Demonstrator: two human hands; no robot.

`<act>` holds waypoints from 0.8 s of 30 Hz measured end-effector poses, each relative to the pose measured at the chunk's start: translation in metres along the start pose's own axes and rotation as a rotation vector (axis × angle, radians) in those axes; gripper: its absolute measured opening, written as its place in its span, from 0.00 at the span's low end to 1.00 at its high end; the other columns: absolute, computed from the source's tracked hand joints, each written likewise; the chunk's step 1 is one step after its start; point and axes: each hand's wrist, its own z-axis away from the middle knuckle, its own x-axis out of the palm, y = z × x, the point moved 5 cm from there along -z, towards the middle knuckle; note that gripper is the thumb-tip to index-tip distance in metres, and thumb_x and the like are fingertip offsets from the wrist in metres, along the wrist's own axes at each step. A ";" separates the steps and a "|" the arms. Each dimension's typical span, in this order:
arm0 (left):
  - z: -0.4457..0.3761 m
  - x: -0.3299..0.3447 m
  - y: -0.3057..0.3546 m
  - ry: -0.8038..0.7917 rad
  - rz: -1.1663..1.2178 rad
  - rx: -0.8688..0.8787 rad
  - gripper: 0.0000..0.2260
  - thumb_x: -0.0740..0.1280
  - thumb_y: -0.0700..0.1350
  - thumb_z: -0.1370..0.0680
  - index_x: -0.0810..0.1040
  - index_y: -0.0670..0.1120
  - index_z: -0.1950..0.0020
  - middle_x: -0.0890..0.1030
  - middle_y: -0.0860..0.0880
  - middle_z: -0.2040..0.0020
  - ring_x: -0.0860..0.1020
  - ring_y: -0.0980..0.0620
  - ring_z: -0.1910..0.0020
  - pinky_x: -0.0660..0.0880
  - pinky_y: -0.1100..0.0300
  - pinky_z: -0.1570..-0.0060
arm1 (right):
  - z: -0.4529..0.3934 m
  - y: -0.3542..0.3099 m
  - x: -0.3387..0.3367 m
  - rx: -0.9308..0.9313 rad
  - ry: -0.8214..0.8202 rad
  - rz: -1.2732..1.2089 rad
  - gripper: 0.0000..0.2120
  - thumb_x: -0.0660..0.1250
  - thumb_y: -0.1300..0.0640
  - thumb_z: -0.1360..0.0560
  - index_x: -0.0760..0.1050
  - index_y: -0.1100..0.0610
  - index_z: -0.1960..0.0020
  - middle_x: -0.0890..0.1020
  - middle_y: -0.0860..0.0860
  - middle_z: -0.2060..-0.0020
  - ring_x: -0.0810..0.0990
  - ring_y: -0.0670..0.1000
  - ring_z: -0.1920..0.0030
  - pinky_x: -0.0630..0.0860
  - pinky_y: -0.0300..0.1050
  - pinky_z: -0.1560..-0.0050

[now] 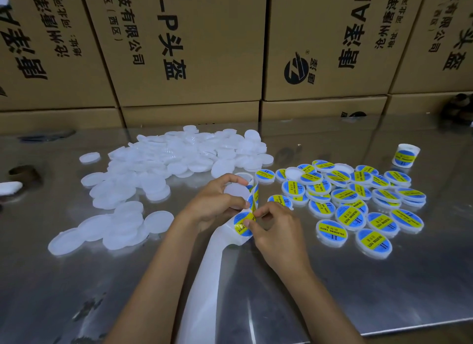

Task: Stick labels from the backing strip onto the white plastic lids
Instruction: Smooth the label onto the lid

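My left hand [215, 203] holds a plain white lid [236, 191] together with the roll of blue-and-yellow labels [253, 197], above the table's middle. The white backing strip [210, 272] trails from it toward me between my forearms. My right hand [273, 227] pinches the edge of a label [242, 222] that sits on the strip, thumb and forefinger closed on it. A pile of unlabelled white lids [174, 159] lies to the left. Several labelled lids [353, 205] are spread out to the right.
The work surface is a shiny metal table [384, 292] with its front edge at lower right. Stacked cardboard boxes [194, 49] wall off the back. A labelled roll or jar [405, 155] stands at far right. A brown tape core [21, 172] sits at far left.
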 end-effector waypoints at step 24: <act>-0.004 -0.030 0.017 0.133 0.400 0.152 0.18 0.53 0.32 0.18 0.79 0.44 0.38 0.78 0.37 0.38 0.85 0.38 0.49 0.83 0.52 0.52 | -0.048 -0.027 -0.019 0.183 -0.197 -0.680 0.12 0.65 0.71 0.24 0.66 0.57 0.56 0.79 0.57 0.64 0.78 0.50 0.65 0.76 0.39 0.64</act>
